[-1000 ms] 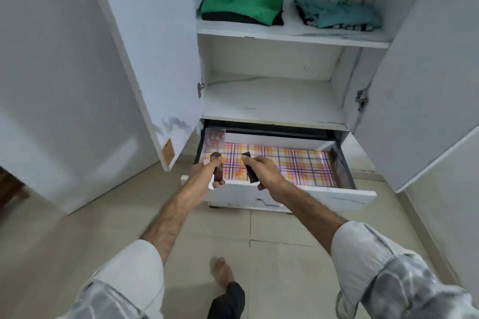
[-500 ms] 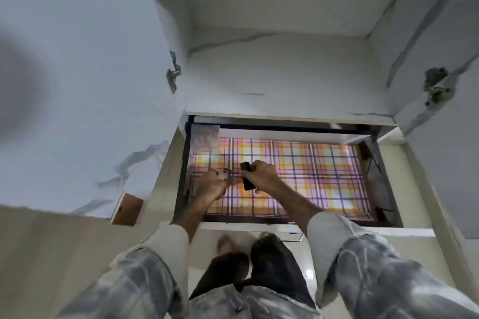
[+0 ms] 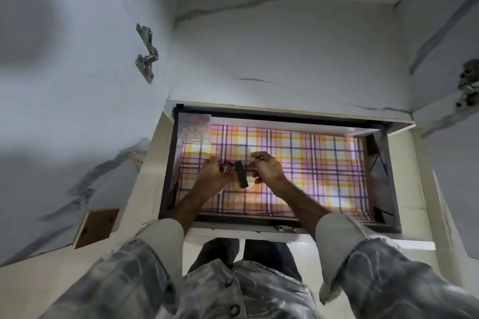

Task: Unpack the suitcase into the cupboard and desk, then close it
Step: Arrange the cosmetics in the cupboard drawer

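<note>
Reaching into open drawer [image 3: 383, 184]: left hand [image 3: 212, 172] grips small brownish item [image 3: 226, 167], maybe bottle; right hand [image 3: 267, 168] grips dark block [image 3: 241, 175].

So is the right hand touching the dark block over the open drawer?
Touching: the head view shows the right hand holding the dark block with curled fingers.

Two bare hands reach into one open drawer [image 3: 388, 184] with a dark frame: the left hand [image 3: 212, 173] and the right hand [image 3: 267, 168]. Each holds one small dark block-shaped item, two in all: a brownish one [image 3: 226, 167] and a black one [image 3: 241, 173]. One plaid paper liner [image 3: 324, 163] in yellow, pink and purple covers the drawer floor. Two white cupboard doors stand open, left [image 3: 77, 85] and right [image 3: 456, 150], with two metal hinges, one [image 3: 146, 53] on the left and one [image 3: 469, 85] on the right.
</note>
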